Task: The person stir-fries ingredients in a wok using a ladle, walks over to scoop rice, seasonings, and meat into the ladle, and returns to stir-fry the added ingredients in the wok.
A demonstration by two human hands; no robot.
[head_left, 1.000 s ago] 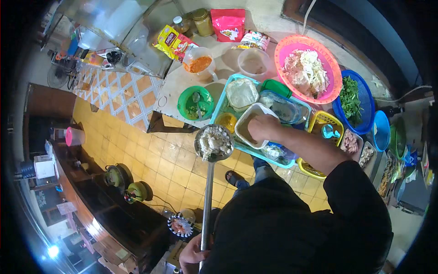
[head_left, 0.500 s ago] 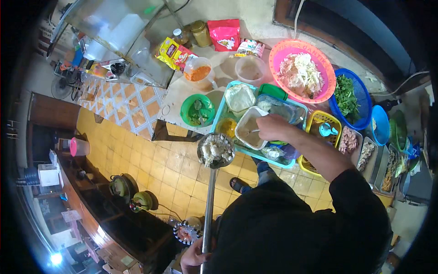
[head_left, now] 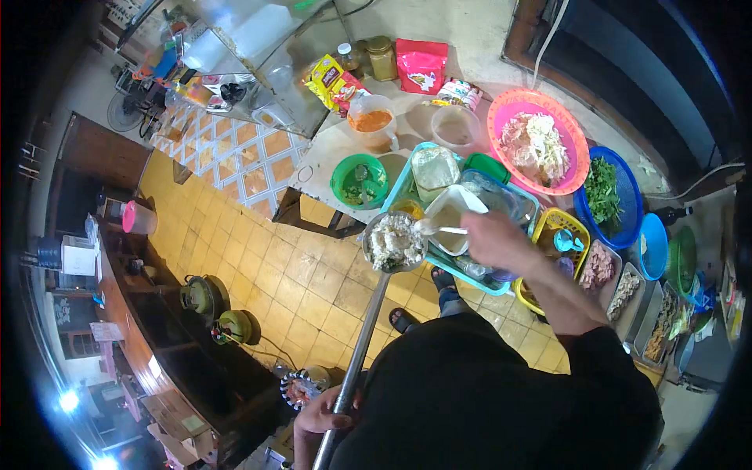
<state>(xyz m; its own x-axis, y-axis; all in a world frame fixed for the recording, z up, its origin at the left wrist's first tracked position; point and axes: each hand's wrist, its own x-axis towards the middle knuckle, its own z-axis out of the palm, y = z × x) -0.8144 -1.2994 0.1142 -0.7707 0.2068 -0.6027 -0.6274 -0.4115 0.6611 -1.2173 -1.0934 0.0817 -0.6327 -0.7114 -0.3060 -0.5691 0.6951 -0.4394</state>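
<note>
My left hand (head_left: 327, 411) grips the long metal handle of a ladle (head_left: 365, 329) low beside my body. White rice-like food (head_left: 394, 237) with some green bits fills the ladle's round bowl, which hangs in front of the teal tray (head_left: 503, 287). In my right hand (head_left: 499, 244) is a white spoon (head_left: 450, 230), its tip reaching over the right edge of the ladle bowl. What lies on the spoon is hard to make out. Below the spoon, a white square tub (head_left: 468, 200) with pale contents stands in the tray.
Left of the tray sits a green bowl (head_left: 337, 185) with a spoon inside. Behind are an orange-filled jug (head_left: 371, 124) and a pink basin (head_left: 578, 149) of shredded food. A blue basket (head_left: 634, 205) holds leafy greens; a yellow basket (head_left: 578, 217) is nearer. Gas cylinders (head_left: 236, 327) stand on the floor.
My right hand has lifted the spoon out of the white tub and brought it to the ladle bowl. The ladle leans more to the right, still in my left hand. The view has shifted.
</note>
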